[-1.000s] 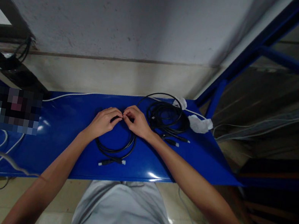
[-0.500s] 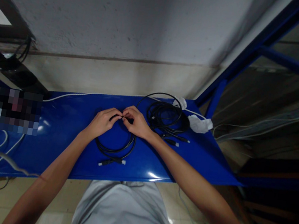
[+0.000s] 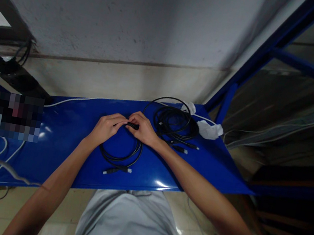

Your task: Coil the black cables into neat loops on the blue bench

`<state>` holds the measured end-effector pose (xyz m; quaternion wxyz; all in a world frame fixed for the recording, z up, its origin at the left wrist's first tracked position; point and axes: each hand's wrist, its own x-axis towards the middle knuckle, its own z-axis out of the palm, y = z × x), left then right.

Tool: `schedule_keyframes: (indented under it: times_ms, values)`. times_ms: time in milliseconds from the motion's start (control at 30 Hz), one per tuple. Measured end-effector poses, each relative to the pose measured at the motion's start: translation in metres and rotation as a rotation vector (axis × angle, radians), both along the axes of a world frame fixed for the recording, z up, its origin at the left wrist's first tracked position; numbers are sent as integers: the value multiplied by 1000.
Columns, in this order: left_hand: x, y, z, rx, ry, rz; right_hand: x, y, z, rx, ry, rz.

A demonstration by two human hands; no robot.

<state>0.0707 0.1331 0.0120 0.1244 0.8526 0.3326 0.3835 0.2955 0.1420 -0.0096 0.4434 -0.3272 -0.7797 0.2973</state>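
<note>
Your left hand [image 3: 106, 128] and right hand [image 3: 142, 129] meet fingertip to fingertip at the far side of a black cable [image 3: 121, 156], both pinched shut on it. The cable lies coiled in a loose loop on the blue surface [image 3: 65, 137], its plugs at the near edge of the loop. Both wrists rest low, forearms angled inward. A second cable bundle [image 3: 176, 123] sits just right of your right hand, with a white rag [image 3: 209, 130] beyond it.

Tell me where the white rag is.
In the head view, the white rag lies near the far right corner of the blue table, just right of the black cable bundle, apart from the right hand.
</note>
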Motion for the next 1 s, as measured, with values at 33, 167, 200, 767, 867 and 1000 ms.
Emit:
schedule_keyframes:
  times_ms: [33, 167, 200, 767, 867, 1000]
  values:
    - [0, 0, 0, -5, -2, 2, 0, -1, 1, 4, -4, -3]
    - [0, 0, -1, -7, -20, 44, 0, -2, 3, 16, -17, -16]
    - [-1, 0, -1, 2, -15, 68, 0, -3, 3, 10, -23, -14]
    - [7, -6, 14, -143, -95, 80, 0, -4, 5, -51, -63, -14]
    - [8, -5, 14, -200, -143, 79, -1, -4, 4, -64, -39, -15]
    - [4, -4, 15, -291, -149, 92, 1, -3, 3, -56, -77, -29]
